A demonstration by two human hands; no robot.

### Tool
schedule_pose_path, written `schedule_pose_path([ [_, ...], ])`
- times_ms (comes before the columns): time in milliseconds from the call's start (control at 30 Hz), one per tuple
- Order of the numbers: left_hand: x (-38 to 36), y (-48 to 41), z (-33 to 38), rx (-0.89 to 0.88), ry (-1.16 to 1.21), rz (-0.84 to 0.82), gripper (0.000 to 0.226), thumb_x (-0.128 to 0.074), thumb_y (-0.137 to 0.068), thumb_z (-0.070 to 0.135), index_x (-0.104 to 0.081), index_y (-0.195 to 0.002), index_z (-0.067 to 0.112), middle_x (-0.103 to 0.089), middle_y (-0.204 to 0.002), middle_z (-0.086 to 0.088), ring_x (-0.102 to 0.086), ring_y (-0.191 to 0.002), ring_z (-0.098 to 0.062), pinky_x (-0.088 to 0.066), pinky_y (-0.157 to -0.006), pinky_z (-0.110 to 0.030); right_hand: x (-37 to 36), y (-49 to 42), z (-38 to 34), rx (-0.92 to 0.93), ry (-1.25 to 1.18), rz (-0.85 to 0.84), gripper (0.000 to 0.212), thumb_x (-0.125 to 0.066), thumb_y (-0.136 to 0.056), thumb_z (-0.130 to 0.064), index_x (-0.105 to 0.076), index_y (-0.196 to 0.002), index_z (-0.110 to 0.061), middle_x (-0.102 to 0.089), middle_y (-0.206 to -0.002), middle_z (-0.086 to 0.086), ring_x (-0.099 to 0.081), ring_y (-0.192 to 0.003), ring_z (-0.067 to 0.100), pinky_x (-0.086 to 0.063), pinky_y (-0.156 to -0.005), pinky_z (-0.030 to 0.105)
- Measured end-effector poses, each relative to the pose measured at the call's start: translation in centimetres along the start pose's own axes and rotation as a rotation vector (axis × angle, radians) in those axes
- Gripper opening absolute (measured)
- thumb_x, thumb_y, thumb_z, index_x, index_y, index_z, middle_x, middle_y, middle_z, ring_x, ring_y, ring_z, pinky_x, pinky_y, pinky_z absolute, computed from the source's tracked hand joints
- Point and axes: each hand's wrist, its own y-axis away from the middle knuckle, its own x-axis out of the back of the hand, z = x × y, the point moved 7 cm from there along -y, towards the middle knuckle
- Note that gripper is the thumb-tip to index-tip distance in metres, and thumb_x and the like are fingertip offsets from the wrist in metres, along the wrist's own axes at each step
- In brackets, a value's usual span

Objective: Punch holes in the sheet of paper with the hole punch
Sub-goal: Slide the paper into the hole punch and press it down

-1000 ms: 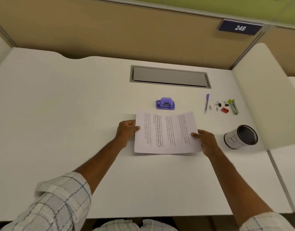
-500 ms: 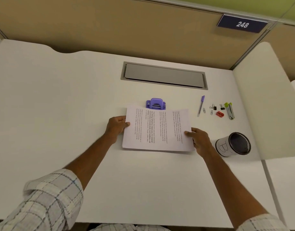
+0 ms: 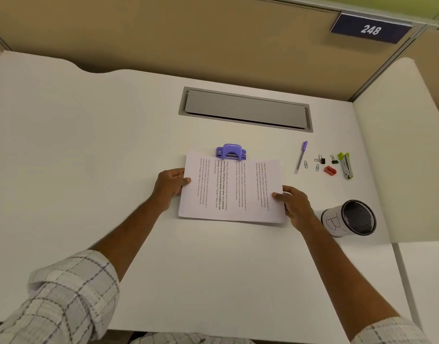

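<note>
At the centre of the frame, a printed sheet of paper [image 3: 232, 189] sits low over the white worktop [image 3: 89, 145] with its text running sideways. Its far edge reaches the front of the purple hole punch [image 3: 231, 151], which stands just beyond it; whether the edge is inside the slot cannot be told. The left hand [image 3: 170, 186] has its grip closed on the sheet's left edge, thumb on top. The right hand [image 3: 294, 203] pinches the right edge the same way, lower in the frame. To the right of the sheet lie a purple pen [image 3: 301, 156], paper clips [image 3: 305, 164], black binder clips [image 3: 320, 159], a small red item [image 3: 330, 170] and a green-tipped stapler [image 3: 345, 165]. At lower right of these a mesh pen cup [image 3: 350, 220] lies on its side, marked with a B. A grey cable hatch [image 3: 245, 109] is set into the worktop above the punch, and a plate reading 248 [image 3: 371, 28] sits at upper right.
</note>
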Motion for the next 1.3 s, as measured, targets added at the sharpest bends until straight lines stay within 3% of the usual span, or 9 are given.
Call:
schedule_pose_path([
  [300, 1.0, -0.2, 0.1, -0.016, -0.001, 0.010, 0.041, -0.071, -0.091, 0.003, -0.067, -0.132, 0.009, -0.076, -0.117, -0.008, -0.075, -0.099, -0.026, -0.062, -0.084, -0.038, -0.8, -0.4, -0.5, 0.014, 0.005, -0.036, 0.029, -0.069, -0.090, -0.005, -0.065, -0.118, -0.008, -0.075, -0.109, 0.008, -0.074, -0.093, 0.028, -0.060, -0.072, 0.034],
  [500, 0.7, -0.7, 1.0, -0.030, -0.010, 0.014, 0.042, -0.071, -0.091, 0.003, -0.066, -0.133, 0.009, -0.075, -0.120, -0.010, -0.075, -0.096, -0.025, -0.062, -0.079, -0.034, -0.7, -1.1, -0.8, 0.020, 0.015, -0.031, 0.032, -0.069, -0.091, -0.005, -0.063, -0.122, -0.006, -0.073, -0.114, 0.011, -0.072, -0.099, 0.031, -0.060, -0.080, 0.039],
  [633, 0.7, -0.9, 1.3, -0.042, -0.037, 0.019, 0.046, -0.072, -0.090, 0.001, -0.064, -0.135, 0.007, -0.074, -0.124, -0.013, -0.073, -0.108, -0.032, -0.060, -0.096, -0.045, -0.6, -1.7, -1.1, 0.026, 0.062, -0.006, 0.033, -0.071, -0.089, -0.006, -0.063, -0.122, -0.006, -0.073, -0.115, 0.012, -0.072, -0.101, 0.032, -0.059, -0.091, 0.047],
  [733, 0.7, -1.0, 1.9, -0.077, -0.097, 0.035, 0.049, -0.073, -0.090, 0.000, -0.063, -0.137, 0.004, -0.072, -0.127, -0.015, -0.071, -0.113, -0.034, -0.057, -0.102, -0.050, -0.5, -2.0, -1.3, 0.040, 0.110, 0.012, 0.033, -0.072, -0.089, -0.007, -0.064, -0.120, -0.006, -0.073, -0.114, 0.013, -0.072, -0.100, 0.032, -0.059, -0.091, 0.046],
  [1000, 0.3, -0.4, 3.4, -0.243, -0.374, 0.092, 0.050, -0.076, -0.088, 0.004, -0.064, -0.137, 0.006, -0.072, -0.128, -0.013, -0.071, -0.115, -0.029, -0.054, -0.105, -0.040, -0.4, -1.9, -2.3, 0.128, 0.281, 0.076, 0.033, -0.075, -0.087, -0.011, -0.064, -0.118, -0.008, -0.073, -0.115, 0.010, -0.071, -0.102, 0.030, -0.057, -0.095, 0.049],
  [1133, -0.1, -0.2, 3.6, -0.262, -0.443, 0.161, 0.059, -0.076, -0.090, 0.008, -0.055, -0.145, 0.007, -0.067, -0.137, -0.013, -0.068, -0.120, -0.031, -0.051, -0.104, -0.037, -0.4, -1.5, -2.8, 0.164, 0.346, 0.114, 0.040, -0.079, -0.084, -0.016, -0.063, -0.120, -0.010, -0.072, -0.115, 0.009, -0.070, -0.102, 0.028, -0.057, -0.095, 0.046],
  [1300, -0.6, 0.7, 4.0, -0.354, -0.537, 0.232, 0.059, -0.068, -0.098, 0.022, -0.044, -0.151, 0.015, -0.048, -0.156, -0.009, -0.050, -0.139, -0.028, -0.043, -0.116, -0.042, -0.3, -0.7, -4.9, 0.305, 0.579, 0.287, 0.040, -0.075, -0.088, -0.019, -0.064, -0.125, -0.009, -0.070, -0.118, 0.008, -0.067, -0.105, 0.024, -0.050, -0.093, 0.030],
])
